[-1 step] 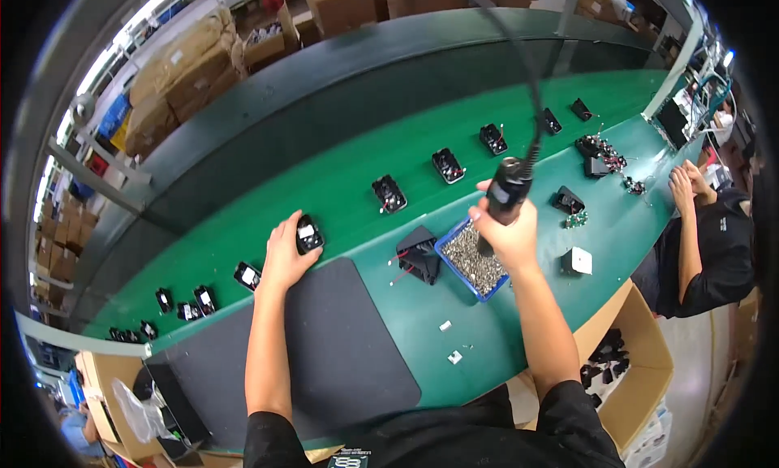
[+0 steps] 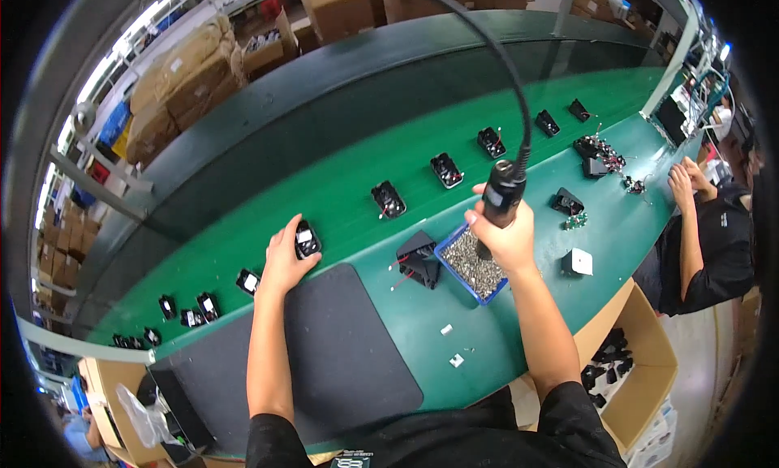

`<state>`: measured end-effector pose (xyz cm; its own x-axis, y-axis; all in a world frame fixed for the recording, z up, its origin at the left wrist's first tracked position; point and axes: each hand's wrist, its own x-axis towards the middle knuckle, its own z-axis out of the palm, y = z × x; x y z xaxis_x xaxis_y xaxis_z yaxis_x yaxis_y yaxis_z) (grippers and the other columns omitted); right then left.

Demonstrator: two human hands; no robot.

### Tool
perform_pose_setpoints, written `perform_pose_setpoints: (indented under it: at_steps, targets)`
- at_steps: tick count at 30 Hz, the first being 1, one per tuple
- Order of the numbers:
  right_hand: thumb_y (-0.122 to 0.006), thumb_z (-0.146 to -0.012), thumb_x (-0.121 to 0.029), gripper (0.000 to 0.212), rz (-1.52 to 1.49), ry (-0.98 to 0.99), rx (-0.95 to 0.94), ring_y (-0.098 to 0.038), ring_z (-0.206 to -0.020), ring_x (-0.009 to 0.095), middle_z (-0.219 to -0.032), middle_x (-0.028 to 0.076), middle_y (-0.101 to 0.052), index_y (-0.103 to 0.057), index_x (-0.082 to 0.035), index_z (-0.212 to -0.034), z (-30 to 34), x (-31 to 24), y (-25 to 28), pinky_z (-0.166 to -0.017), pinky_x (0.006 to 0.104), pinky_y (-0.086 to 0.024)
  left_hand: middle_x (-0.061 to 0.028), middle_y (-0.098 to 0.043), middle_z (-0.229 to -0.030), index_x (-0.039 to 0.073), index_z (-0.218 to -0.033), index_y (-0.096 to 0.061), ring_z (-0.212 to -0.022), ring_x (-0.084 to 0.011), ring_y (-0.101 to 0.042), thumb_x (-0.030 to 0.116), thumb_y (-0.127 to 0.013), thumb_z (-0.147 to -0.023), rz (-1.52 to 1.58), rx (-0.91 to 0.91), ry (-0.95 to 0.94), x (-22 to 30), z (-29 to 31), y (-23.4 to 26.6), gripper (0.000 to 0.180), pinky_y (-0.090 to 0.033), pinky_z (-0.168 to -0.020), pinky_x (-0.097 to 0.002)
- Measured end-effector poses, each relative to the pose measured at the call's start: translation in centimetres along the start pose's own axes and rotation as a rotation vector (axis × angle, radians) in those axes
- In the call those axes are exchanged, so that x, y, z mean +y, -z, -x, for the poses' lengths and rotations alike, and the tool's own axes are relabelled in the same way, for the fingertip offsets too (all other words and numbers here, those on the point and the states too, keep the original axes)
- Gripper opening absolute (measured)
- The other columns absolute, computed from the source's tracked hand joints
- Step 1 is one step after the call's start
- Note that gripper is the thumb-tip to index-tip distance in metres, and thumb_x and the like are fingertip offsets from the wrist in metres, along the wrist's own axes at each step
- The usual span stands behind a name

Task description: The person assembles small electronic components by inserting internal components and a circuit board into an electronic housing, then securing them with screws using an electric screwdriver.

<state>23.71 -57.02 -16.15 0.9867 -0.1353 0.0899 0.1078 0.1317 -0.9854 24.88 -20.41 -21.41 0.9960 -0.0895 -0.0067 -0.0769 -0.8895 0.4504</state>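
My left hand (image 2: 286, 257) grips a black plastic housing (image 2: 306, 242) with a white label inside, at the near edge of the green conveyor belt (image 2: 341, 196). In my right hand (image 2: 511, 234) is a black electric screwdriver (image 2: 503, 194), my fingers wrapped round its body and its cord rising from the top. Its lower end points down into a blue tray (image 2: 442, 261) full of small metal screws (image 2: 471, 265); whether the tip touches them is hard to tell. Left of the tray lie black plastic covers (image 2: 418, 257) with red wires.
Several black housings, such as one (image 2: 388, 200), lie along the belt. A dark mat (image 2: 349, 338) covers part of the green bench. Circuit boards (image 2: 576, 221) and a white-faced block (image 2: 578, 262) lie right. A cardboard box (image 2: 649, 387) stands below; a co-worker (image 2: 706, 241) sits at right.
My right hand and the screwdriver have shifted slightly left and down, and the cord has swung left. My left hand stays on the housing.
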Motion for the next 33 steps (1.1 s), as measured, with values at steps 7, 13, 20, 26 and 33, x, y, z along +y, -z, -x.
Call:
perform_pose_setpoints:
  at_steps: [7,13,20,26,33]
  targets:
    - [-0.078,-0.072,-0.009,0.039,0.060,-0.092,-0.163,-0.058,-0.075,0.008,-0.082,0.001,-0.061,-0.058,-0.002,-0.105,-0.3,-1.2,1.7,-0.069,0.0250,-0.050,-0.0277,-0.024,-0.148,0.015,-0.147,-0.029,-0.136,-0.0416,-0.028,0.034,-0.087,-0.056,-0.186,0.068,-0.175,8.0,0.0,0.9,0.110,-0.026,-0.108,-0.0526]
    - [-0.078,-0.073,-0.009,0.043,0.107,-0.012,-0.178,-0.058,-0.086,0.009,-0.092,0.002,-0.062,-0.056,-0.002,-0.109,-0.2,-1.2,1.5,-0.078,0.0274,-0.049,-0.0211,-0.033,-0.144,0.013,-0.141,-0.039,-0.130,-0.0389,-0.037,0.036,-0.082,-0.063,0.027,-0.168,-0.711,15.3,0.6,-4.4,0.092,-0.035,-0.104,-0.0478]
    - [-0.075,-0.075,-0.010,0.055,0.135,-0.012,-0.329,-0.057,-0.100,0.015,-0.111,0.008,-0.060,-0.050,0.001,-0.122,-0.5,-2.2,3.0,-0.092,0.0319,-0.044,-0.0155,-0.047,-0.120,0.007,-0.125,-0.051,-0.109,-0.0346,-0.050,0.031,-0.080,-0.065,0.041,-0.131,-0.596,15.7,-0.9,-8.2,0.071,-0.047,-0.090,-0.0442]
    - [-0.070,-0.080,-0.021,0.055,0.244,0.050,-0.499,-0.055,-0.108,0.017,-0.119,0.010,-0.058,-0.050,0.000,-0.127,-2.8,-1.6,4.1,-0.097,0.0357,-0.043,-0.0145,-0.050,-0.113,0.004,-0.106,-0.060,-0.105,-0.0330,-0.053,0.025,-0.082,-0.064,0.190,-0.016,-0.539,13.5,-2.4,-5.0,0.052,-0.048,-0.089,-0.0408]
    - [-0.071,-0.074,-0.053,0.080,0.912,0.201,-0.015,-0.040,-0.130,0.037,-0.139,0.022,-0.042,-0.047,-0.007,-0.135,-16.5,4.7,8.2,-0.108,0.0444,-0.032,-0.0168,-0.051,-0.119,0.005,-0.108,-0.058,-0.110,-0.0326,-0.054,0.016,-0.083,-0.062,0.402,0.362,-0.403,10.1,-8.7,-4.0,0.054,-0.047,-0.092,-0.0400]
